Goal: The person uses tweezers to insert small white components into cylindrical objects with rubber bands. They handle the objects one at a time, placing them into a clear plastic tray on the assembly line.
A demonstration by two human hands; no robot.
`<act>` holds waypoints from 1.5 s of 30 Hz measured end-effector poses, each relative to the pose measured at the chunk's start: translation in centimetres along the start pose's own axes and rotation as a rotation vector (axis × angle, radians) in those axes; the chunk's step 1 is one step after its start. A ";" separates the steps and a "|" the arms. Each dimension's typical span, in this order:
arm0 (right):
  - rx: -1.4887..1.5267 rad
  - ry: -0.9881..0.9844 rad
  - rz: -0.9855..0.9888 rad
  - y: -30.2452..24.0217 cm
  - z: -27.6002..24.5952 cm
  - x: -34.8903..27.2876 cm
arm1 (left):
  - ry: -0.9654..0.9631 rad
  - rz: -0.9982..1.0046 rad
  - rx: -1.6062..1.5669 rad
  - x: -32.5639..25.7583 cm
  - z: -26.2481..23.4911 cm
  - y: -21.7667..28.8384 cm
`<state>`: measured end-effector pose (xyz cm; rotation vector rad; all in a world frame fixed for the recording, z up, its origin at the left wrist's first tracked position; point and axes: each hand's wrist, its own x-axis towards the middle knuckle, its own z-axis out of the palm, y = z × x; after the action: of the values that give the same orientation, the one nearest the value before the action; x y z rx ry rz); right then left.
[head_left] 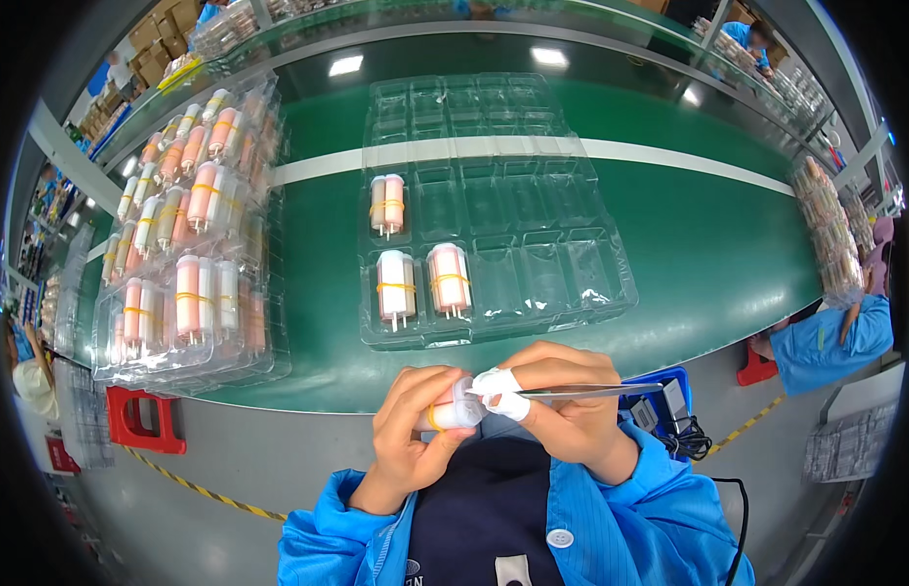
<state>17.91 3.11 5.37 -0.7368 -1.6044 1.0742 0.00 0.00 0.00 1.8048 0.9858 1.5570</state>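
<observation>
My left hand (404, 435) is wrapped round a bundle of pink and white cylinders (452, 408) with a yellow rubber band, held in front of my chest. White covers wrap the thumb and index finger of my right hand (577, 405), which pinches metal tweezers (606, 391). The tweezers' tips are at the bundle's pale end; what they touch is too small to make out. Beyond my hands lies a clear plastic tray (616, 305) with several pockets. Three similar banded bundles stand in its left pockets, one farther back (386, 202) and two in front (396, 283) (449, 277).
Stacked clear trays of banded bundles (196, 220) stand left on the green table (699, 244). More stacks (827, 230) are far right, near a person in blue (835, 337). A blue bin (669, 391) with cables is beyond my right arm; a red stool (147, 420) is left.
</observation>
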 end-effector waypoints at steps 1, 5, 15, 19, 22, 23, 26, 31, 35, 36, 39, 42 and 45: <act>-0.010 -0.005 -0.004 0.0 0.0 0.1 | -0.008 -0.006 0.009 -0.1 -0.1 0.0; -0.007 -0.056 0.038 -0.4 0.0 0.7 | -0.034 -0.004 0.011 -0.1 -0.2 -0.3; 0.599 0.018 0.191 0.4 -1.0 0.4 | -0.090 -0.079 -0.257 0.4 -0.2 0.3; 0.596 0.075 0.123 0.9 -1.0 0.0 | -0.056 -0.160 -0.346 0.1 0.1 0.2; 0.565 0.067 0.118 1.4 -0.8 -0.3 | -0.039 -0.166 -0.376 0.0 0.1 -0.1; 0.556 0.062 0.119 1.5 -0.8 -0.4 | -0.040 -0.163 -0.378 0.0 0.2 -0.2; 0.567 0.046 0.123 1.3 -0.7 -0.4 | -0.039 -0.167 -0.373 0.0 0.1 -0.1; 0.578 0.032 0.118 1.3 -0.4 -0.5 | -0.019 -0.203 -0.381 0.0 0.3 0.3; 0.579 0.028 0.115 1.4 -0.5 -0.6 | -0.019 -0.228 -0.386 -0.1 0.4 0.5; 0.576 0.025 0.117 1.4 -0.5 -0.6 | -0.021 -0.219 -0.370 -0.1 0.3 0.5; 0.568 0.029 0.126 1.5 -0.4 -0.6 | -0.023 -0.190 -0.331 -0.1 0.3 0.5; 0.529 0.036 0.133 1.4 -0.4 -0.6 | -0.018 -0.167 -0.313 -0.1 0.4 0.2; 0.488 0.069 0.122 1.4 -0.3 -0.6 | -0.019 -0.161 -0.288 -0.2 0.6 0.2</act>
<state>18.30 3.28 3.84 -0.5368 -1.1799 1.4437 0.58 -0.24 -0.01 1.5029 0.8281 1.4943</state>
